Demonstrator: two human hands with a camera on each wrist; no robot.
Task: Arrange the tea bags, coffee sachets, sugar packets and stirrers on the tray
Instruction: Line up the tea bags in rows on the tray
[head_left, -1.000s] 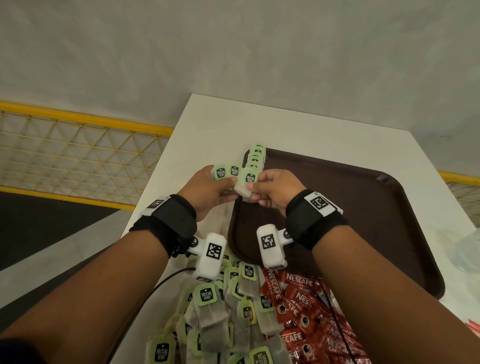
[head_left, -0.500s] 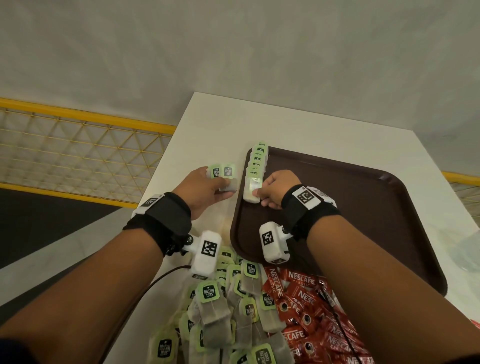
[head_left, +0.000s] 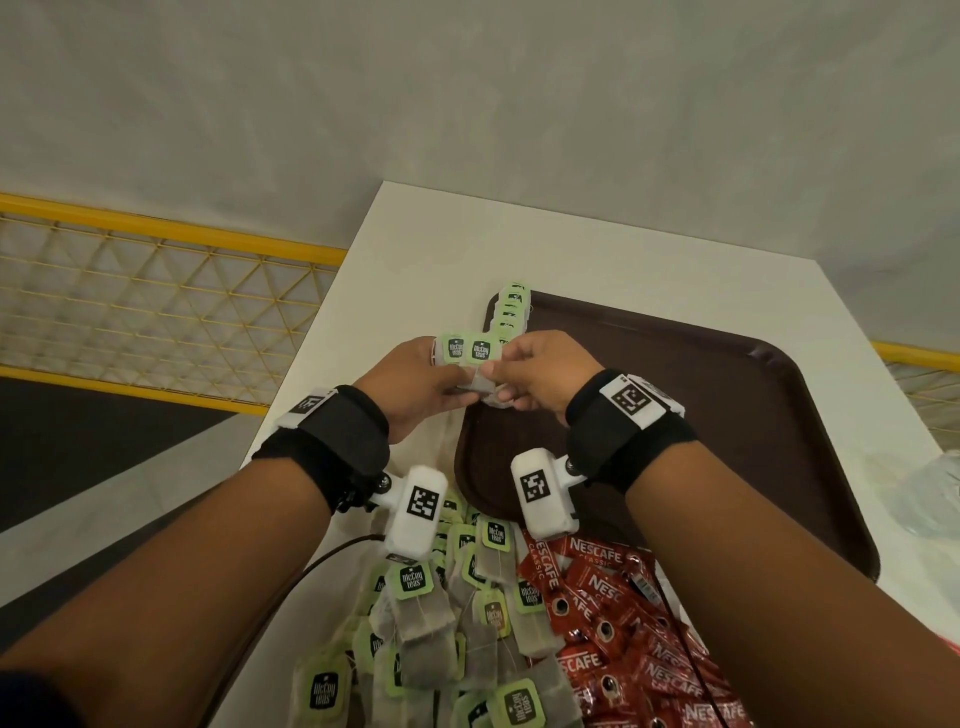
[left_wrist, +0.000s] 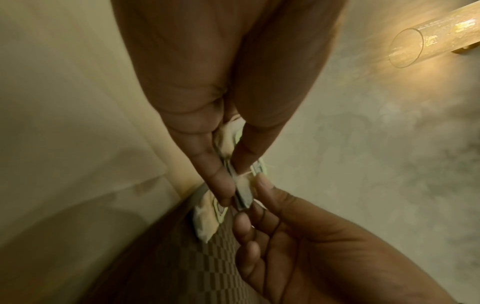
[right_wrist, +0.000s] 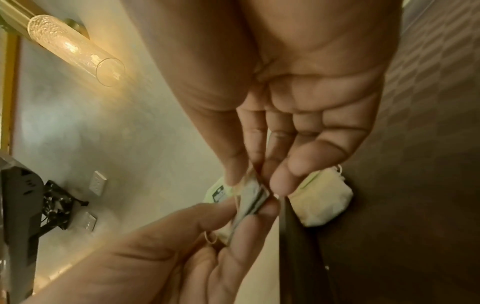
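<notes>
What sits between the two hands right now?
A small stack of tea bags: the left hand holds it, the right hand pinches one bag at its end. Head and both wrist views show it.

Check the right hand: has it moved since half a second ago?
Yes. The right hand has come back off the row of tea bags on the tray edge, toward the left hand, pinching its tea bags.

This looks like a hotel or café refreshment corner. A white table (head_left: 415, 244) stands against a mottled grey plaster wall (head_left: 467, 93), bearing a brown serving tray (head_left: 753, 415) with heaps of tea bags (head_left: 441, 623) and coffee sachets (head_left: 613, 623) nearer than the tray. Above the table, a lit glass tube wall lamp (right_wrist: 75, 49) glows. Left of the table runs a yellow mesh railing (head_left: 156, 306).
</notes>
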